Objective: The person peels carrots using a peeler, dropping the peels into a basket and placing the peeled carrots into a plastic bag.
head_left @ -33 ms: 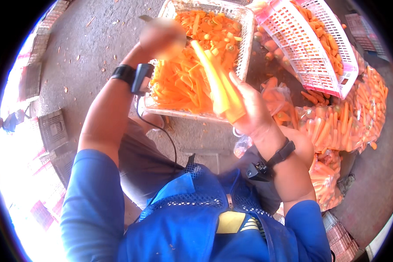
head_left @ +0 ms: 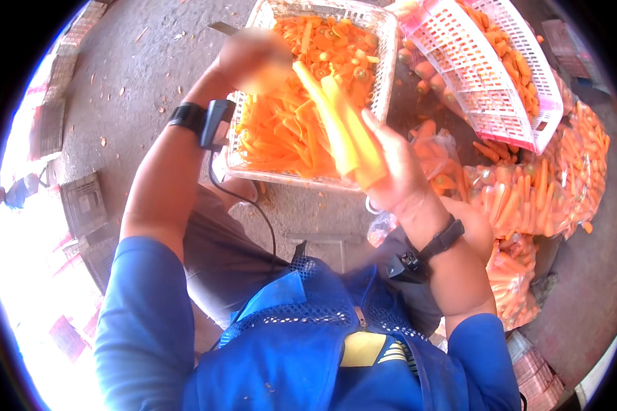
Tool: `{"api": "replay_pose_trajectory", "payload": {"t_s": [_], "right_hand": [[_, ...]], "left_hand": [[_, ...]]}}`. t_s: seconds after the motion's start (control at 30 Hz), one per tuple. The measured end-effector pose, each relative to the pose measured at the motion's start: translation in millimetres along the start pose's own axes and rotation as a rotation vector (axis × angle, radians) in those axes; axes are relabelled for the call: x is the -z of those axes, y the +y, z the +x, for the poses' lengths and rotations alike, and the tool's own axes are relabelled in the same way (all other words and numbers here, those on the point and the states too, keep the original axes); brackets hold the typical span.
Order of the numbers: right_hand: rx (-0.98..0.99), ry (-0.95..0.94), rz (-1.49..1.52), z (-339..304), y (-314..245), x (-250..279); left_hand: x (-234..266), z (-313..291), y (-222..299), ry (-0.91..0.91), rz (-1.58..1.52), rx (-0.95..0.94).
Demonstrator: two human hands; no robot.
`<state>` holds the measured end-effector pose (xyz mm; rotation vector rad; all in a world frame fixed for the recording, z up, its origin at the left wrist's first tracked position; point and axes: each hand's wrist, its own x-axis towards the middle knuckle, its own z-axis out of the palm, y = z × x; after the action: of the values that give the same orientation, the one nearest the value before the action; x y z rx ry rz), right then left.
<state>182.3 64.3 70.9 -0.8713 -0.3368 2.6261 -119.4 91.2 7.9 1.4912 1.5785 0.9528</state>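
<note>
We see the right hand [head_left: 396, 168] with its fingers wrapped around a long carrot [head_left: 321, 109], thumb lying along the near side and apart from the tip; the carrot slants away from the palm, beyond the fingers and toward the left hand [head_left: 257, 61]. We would judge that it lies lengthwise so that most of its surface stays exposed while the root end is steadied. Just beside it, in the same grip, a broader orange piece [head_left: 360, 144] is so overexposed that we cannot tell whether it is a second carrot or something covering the fingers. Below both sets of fingers sits the white basket [head_left: 388, 75], heaped with orange peelings [head_left: 281, 137] and cut ends; its place there seems meant to catch what drops. The left hand is blurred, so we cannot tell how its fingers are set; a dark flat strip [head_left: 224, 28] pokes out past its far side, perhaps part of a blade, the rest hidden. Right of the right fingers, a tilted pink-and-white crate [head_left: 463, 79] holds more carrots, its contents half hidden by the lattice wall, and bagged carrots [head_left: 521, 198] lie near the right wrist, presumably to keep them within reach. Clear plastic and glare blur the single roots there, and the left edge washes out to white.
</note>
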Motion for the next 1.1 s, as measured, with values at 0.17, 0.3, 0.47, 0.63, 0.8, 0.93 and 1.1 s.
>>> {"api": "replay_pose_trajectory", "payload": {"t_s": [0.17,0.3,0.47,0.63,0.8,0.93,1.1], "right_hand": [[0.113,0.172,-0.071,15,0,5],[0.077,0.076,-0.04,16,-4,8],[0.072,-0.18,0.018,23,6,17],[0.052,0.024,-0.084,17,8,-13],[0.014,0.011,-0.016,25,9,1],[-0.117,-0.113,0.067,11,6,9],[-0.138,-0.183,0.103,10,11,15]], "left_hand": [[-4,-4,19,0.158,-0.048,-0.16],[-29,-35,92,-0.045,-0.279,0.057],[-70,-65,120,-0.397,-0.497,-0.049],[-51,-62,123,-0.406,-0.542,0.136],[-52,-53,104,-0.454,-0.563,0.217],[-31,-30,64,-0.179,-0.589,0.262],[-9,-4,10,0.003,-0.399,0.297]]}}
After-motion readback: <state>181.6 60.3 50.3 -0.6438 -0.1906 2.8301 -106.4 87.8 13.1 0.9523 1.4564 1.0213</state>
